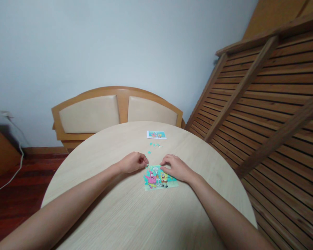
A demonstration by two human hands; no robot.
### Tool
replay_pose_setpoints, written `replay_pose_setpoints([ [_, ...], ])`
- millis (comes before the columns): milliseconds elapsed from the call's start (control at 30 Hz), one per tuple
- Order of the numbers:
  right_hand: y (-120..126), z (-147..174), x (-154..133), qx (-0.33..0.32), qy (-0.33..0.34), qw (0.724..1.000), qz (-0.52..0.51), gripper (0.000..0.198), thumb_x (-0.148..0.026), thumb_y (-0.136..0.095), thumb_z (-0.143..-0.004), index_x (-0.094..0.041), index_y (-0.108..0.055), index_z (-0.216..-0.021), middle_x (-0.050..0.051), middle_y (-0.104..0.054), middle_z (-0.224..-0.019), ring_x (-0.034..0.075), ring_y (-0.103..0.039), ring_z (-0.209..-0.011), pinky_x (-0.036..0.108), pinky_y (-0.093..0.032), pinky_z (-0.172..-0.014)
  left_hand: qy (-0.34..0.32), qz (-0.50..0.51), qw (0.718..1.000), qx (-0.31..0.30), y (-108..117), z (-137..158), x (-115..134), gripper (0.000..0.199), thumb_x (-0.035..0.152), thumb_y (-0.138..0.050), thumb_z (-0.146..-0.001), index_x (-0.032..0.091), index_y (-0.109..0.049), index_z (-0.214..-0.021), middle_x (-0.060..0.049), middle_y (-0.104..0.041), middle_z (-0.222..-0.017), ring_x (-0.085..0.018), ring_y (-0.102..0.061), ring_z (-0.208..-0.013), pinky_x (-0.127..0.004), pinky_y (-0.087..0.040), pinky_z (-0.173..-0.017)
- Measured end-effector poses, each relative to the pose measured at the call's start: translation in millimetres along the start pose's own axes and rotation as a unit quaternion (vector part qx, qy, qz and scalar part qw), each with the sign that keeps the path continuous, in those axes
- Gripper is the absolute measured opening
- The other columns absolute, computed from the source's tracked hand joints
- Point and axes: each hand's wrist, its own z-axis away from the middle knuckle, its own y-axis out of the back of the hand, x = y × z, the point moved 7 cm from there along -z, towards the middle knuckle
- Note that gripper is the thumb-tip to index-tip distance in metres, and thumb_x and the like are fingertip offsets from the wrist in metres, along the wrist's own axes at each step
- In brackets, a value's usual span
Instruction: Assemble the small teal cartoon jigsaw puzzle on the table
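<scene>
A jigsaw puzzle [156,182] with cartoon figures on a blue-green ground lies flat on the round table. My left hand [134,162] is closed in a pinch at its upper left corner, where a small puzzle piece [147,166] shows under the fingertips. Over the upper right part of the puzzle lies my right hand [176,167], thumb and forefinger apart and touching the top edge. Part of the picture is hidden beneath that hand. One loose piece [149,152] sits just beyond the hands, and several more loose pieces [154,144] are scattered farther back.
A small picture card [156,134] with a similar cartoon print lies near the far side of the pale wooden table [114,208]. Behind it stands a padded wooden headboard [123,92] against the wall. A slatted wooden frame [263,86] leans on the right.
</scene>
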Motion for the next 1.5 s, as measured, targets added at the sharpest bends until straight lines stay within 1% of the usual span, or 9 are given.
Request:
replay_pose_setpoints([
  [167, -0.5, -0.1, 0.6, 0.001, -0.001, 1.0, 0.001, 0.008, -0.026, -0.068, -0.084, -0.02, -0.071, -0.088, 0.004, -0.068, -0.09, 0.019, -0.062, -0.09, 0.031, -0.045, -0.083, 0.012, 0.083, 0.996, -0.017, -4.2, -1.7, -0.7, 0.029, 0.037, -0.057, -0.084, 0.012, -0.07, -0.089, -0.004, -0.069, -0.078, -0.015, -0.057, -0.069, -0.024, -0.044, -0.066],
  [267, -0.3, -0.2, 0.3, 0.003, -0.002, 1.0, 0.001, 0.007, -0.026, -0.068, -0.084, -0.02, -0.071, -0.087, 0.004, -0.068, -0.09, 0.019, -0.062, -0.09, 0.031, -0.045, -0.083, 0.007, 0.091, 0.995, -0.034, -3.0, 0.4, 4.9, 0.03, 0.038, -0.054, -0.087, 0.012, -0.069, -0.087, -0.003, -0.067, -0.077, -0.014, -0.055, -0.069, -0.024, -0.043, -0.067],
  [433, 0.2, 0.1, -0.5, 0.0, -0.004, 1.0, -0.002, 0.009, -0.028, -0.068, -0.085, -0.02, -0.071, -0.088, 0.005, -0.068, -0.092, 0.02, -0.062, -0.091, 0.031, -0.045, -0.084, -0.003, 0.074, 0.996, -0.047, -0.7, 4.0, 9.9, 0.03, 0.037, -0.052, -0.089, 0.012, -0.069, -0.089, -0.002, -0.065, -0.074, -0.013, -0.052, -0.067, -0.023, -0.041, -0.065],
  [667, -0.7, 0.0, 0.4, 0.001, -0.004, 1.0, 0.0, 0.008, -0.026, -0.069, -0.084, -0.02, -0.071, -0.088, 0.005, -0.068, -0.092, 0.019, -0.062, -0.09, 0.031, -0.045, -0.084, -0.014, 0.044, 0.998, -0.053, -3.3, 3.7, 10.3, 0.031, 0.035, -0.053, -0.088, 0.013, -0.074, -0.089, -0.005, -0.074, -0.085, -0.015, -0.061, -0.073, -0.024, -0.044, -0.069],
  [833, 0.9, 0.3, -0.3, -0.002, -0.005, 1.0, 0.001, 0.008, -0.027, -0.069, -0.084, -0.02, -0.071, -0.087, 0.005, -0.068, -0.091, 0.02, -0.062, -0.09, 0.031, -0.045, -0.084, -0.007, 0.01, 0.999, -0.034, -0.1, 2.8, 8.6, 0.03, 0.035, -0.055, -0.088, 0.015, -0.076, -0.095, -0.005, -0.075, -0.086, -0.016, -0.063, -0.074, -0.023, -0.043, -0.067],
  [1000, 1.7, 0.6, -0.6, -0.003, -0.005, 1.0, 0.001, 0.008, -0.028, -0.069, -0.084, -0.02, -0.071, -0.087, 0.004, -0.068, -0.091, 0.019, -0.062, -0.089, 0.031, -0.045, -0.084, 0.008, -0.048, 0.999, 0.002, 15.4, 4.0, 3.6, 0.027, 0.034, -0.058, -0.087, 0.017, -0.076, -0.096, -0.006, -0.075, -0.089, -0.017, -0.064, -0.076, -0.024, -0.043, -0.068],
  [1133, 1.5, 0.6, 0.0, -0.005, -0.006, 1.0, 0.0, 0.009, -0.028, -0.068, -0.085, -0.02, -0.071, -0.088, 0.004, -0.068, -0.091, 0.019, -0.062, -0.089, 0.031, -0.045, -0.084, -0.021, -0.055, 0.998, -0.012, 20.8, 7.4, 9.3, 0.026, 0.037, -0.059, -0.087, 0.017, -0.075, -0.093, -0.004, -0.075, -0.086, -0.016, -0.064, -0.075, -0.023, -0.041, -0.066],
  [1333, 1.4, 0.7, 1.1, -0.004, -0.006, 1.0, -0.001, 0.009, -0.027, -0.069, -0.084, -0.02, -0.071, -0.088, 0.004, -0.068, -0.091, 0.019, -0.062, -0.09, 0.031, -0.045, -0.084, -0.042, -0.135, 0.99, -0.027, 15.5, 9.4, 21.3, 0.025, 0.039, -0.07, -0.08, 0.02, -0.075, -0.095, -0.003, -0.072, -0.081, -0.016, -0.062, -0.07, -0.024, -0.038, -0.063],
  [1500, 1.0, 0.4, 1.8, -0.004, -0.006, 1.0, -0.003, 0.008, -0.027, -0.069, -0.084, -0.02, -0.071, -0.088, 0.004, -0.068, -0.091, 0.019, -0.062, -0.089, 0.031, -0.045, -0.084, -0.064, -0.131, 0.989, -0.038, 11.5, 8.3, 19.8, 0.019, 0.035, -0.066, -0.085, 0.021, -0.075, -0.093, -0.003, -0.074, -0.085, -0.017, -0.064, -0.075, -0.024, -0.04, -0.068],
])
